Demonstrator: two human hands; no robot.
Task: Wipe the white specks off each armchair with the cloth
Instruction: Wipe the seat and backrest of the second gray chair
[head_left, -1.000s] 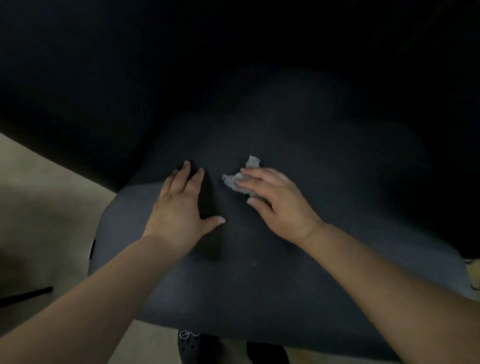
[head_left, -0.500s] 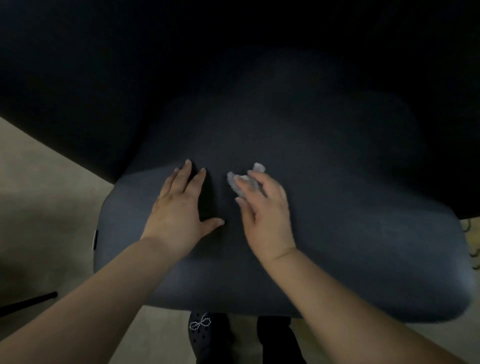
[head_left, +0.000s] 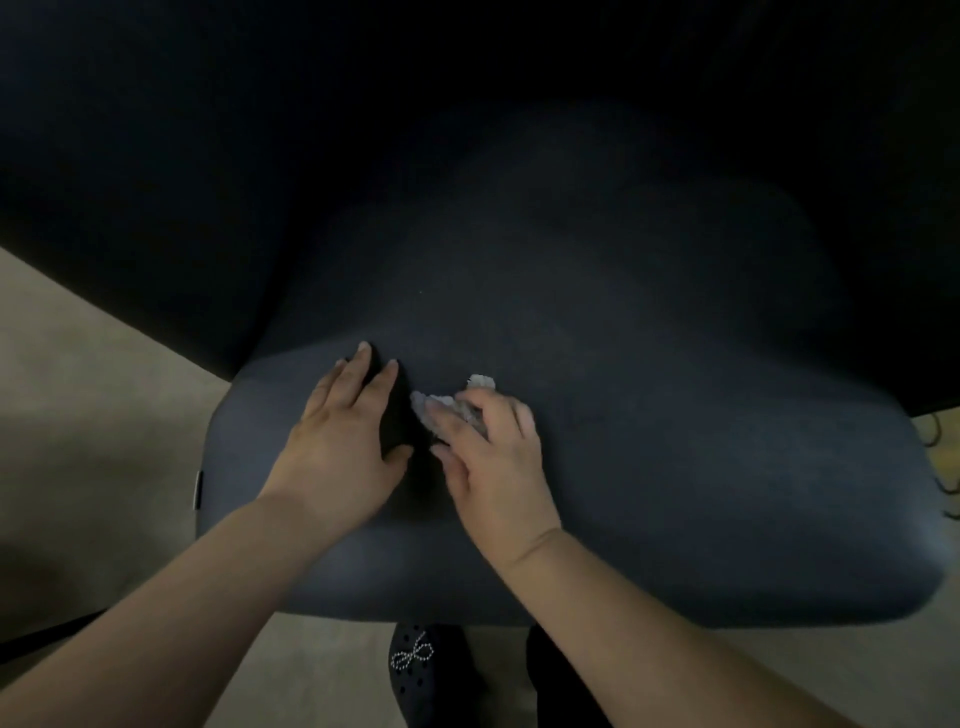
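The right hand (head_left: 493, 467) lies on a crumpled pale cloth (head_left: 447, 408), its grip narrow: the fingers (head_left: 457, 426) bend over the wad and press it down onto the seat cushion of the dark armchair (head_left: 675, 467). Bits of the cloth stick out past the fingertips on the far side, and the rest is hidden under the hand, so how much is gathered in the palm cannot be told.

Just beside it, the left hand (head_left: 343, 441) rests flat on the same cushion, its grip wide and holding nothing, fingers straight and pointing away from the person, thumb spread toward the right hand. The two hands are near each other but do not touch.

One tiny white speck (head_left: 420, 291) shows on the fabric farther back, well apart from the cloth. The back of the armchair rises in deep shadow beyond.

A light floor (head_left: 104, 415) shows to the left of the seat. Below the front edge of the cushion is a dark shoe (head_left: 421, 670) with a small beaded bow.
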